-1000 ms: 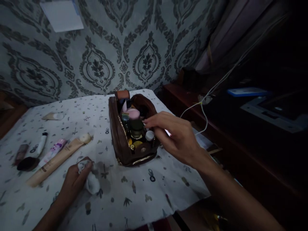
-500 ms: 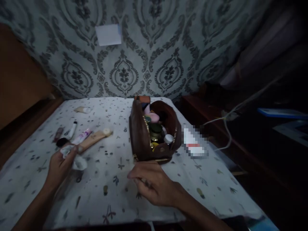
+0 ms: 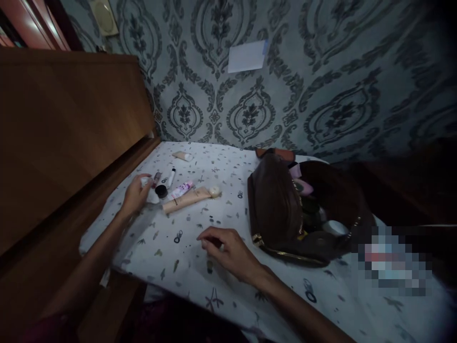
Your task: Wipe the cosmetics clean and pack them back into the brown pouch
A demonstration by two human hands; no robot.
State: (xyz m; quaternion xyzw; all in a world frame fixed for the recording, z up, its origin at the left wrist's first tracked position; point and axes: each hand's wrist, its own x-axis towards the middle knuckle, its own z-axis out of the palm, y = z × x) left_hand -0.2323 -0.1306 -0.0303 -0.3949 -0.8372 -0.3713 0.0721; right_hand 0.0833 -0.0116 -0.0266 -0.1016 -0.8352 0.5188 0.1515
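Note:
My left hand (image 3: 136, 195) is closed around a crumpled white wipe (image 3: 153, 196), which hangs out beside the fingers. Just right of it lie a round black-lidded jar (image 3: 161, 191), a small mauve tube (image 3: 156, 178) and a white tube with a black cap (image 3: 172, 176). A pink-and-white tube (image 3: 182, 189) and a longer beige tube (image 3: 187, 200) with a cream cap lie beyond the jar. Over the cloth, my right hand (image 3: 226, 247) has its fingers curled toward the thumb; anything inside is hidden. To its right stands an unzipped brown bag (image 3: 274, 205) full of cosmetics.
Another beige tube (image 3: 182, 156) lies farther back on the patterned white cloth (image 3: 228, 176). A blurred-out packet (image 3: 392, 262) sits right of the bag. The patterned wall (image 3: 214, 114) closes off the back, and a wooden panel (image 3: 71, 133) borders the left.
The view has swung left, so the bag now appears farther right. My left hand, still with the wipe, has moved to the left of the jar. My right hand stays curled.

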